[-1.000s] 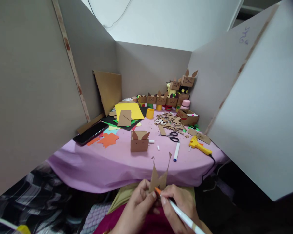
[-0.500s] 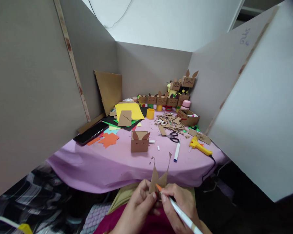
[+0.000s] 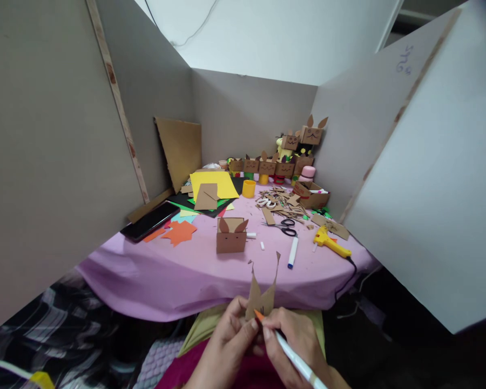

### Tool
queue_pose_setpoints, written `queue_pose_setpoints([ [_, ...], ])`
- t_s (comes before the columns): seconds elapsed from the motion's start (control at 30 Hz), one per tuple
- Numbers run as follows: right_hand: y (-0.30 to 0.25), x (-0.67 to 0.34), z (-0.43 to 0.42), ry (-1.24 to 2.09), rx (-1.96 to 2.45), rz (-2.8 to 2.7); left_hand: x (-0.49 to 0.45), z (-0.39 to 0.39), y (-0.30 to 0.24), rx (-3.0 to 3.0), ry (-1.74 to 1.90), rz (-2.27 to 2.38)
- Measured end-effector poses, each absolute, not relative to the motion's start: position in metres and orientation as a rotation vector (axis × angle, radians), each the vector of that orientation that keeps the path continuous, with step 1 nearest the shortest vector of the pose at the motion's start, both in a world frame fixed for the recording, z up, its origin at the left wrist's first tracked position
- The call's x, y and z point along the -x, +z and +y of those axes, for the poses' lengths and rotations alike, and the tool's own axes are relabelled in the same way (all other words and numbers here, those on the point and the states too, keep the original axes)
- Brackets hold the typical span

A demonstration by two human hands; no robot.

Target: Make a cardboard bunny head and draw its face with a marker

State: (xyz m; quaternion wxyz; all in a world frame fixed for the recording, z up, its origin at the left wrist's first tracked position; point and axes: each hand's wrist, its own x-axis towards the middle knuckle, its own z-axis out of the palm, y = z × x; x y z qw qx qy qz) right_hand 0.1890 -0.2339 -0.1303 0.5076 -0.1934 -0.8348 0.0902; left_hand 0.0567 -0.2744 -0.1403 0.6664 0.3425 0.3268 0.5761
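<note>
Over my lap, my left hand [image 3: 235, 330] pinches the lower left part of a brown cardboard piece [image 3: 261, 300] that rises into two narrow points. My right hand [image 3: 294, 337] is closed around a white marker [image 3: 297, 361] with an orange tip section, and that tip rests against the card. Small dark strokes show on the card beside the tip. Beyond my hands, on the pink cloth, stands a small cardboard box [image 3: 230, 243] with two ears and two dots on its front. A white marker cap [image 3: 262, 246] and a white marker with a blue end [image 3: 292, 254] lie to its right.
Black-handled scissors [image 3: 288, 231] and a yellow glue gun [image 3: 332, 243] lie on the right. Cardboard scraps [image 3: 285, 202] are heaped behind the scissors. Several cardboard animal figures [image 3: 267, 166] line the back. On the left are a phone [image 3: 149, 221], orange paper [image 3: 180, 233] and yellow sheets [image 3: 222, 185].
The pointed card and both hands have shifted slightly left. The marker's tip has moved a little left and down, and dark strokes now show on the card.
</note>
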Motion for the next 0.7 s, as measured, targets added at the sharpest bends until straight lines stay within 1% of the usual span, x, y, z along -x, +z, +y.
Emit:
queue_pose_setpoints([
  [0.33, -0.146, -0.189, -0.233, 0.215, 0.533, -1.936, -0.056, -0.273, -0.139, -0.773, 1.284, 0.769],
  [0.47, -0.143, -0.195, -0.235, 0.265, 0.648, -1.955, -0.054, -0.274, -0.14, -0.799, 1.262, 0.848],
  [0.7, -0.138, -0.197, -0.233, 0.254, 0.649, -1.962, -0.055, -0.276, -0.138, -0.782, 1.258, 0.853],
])
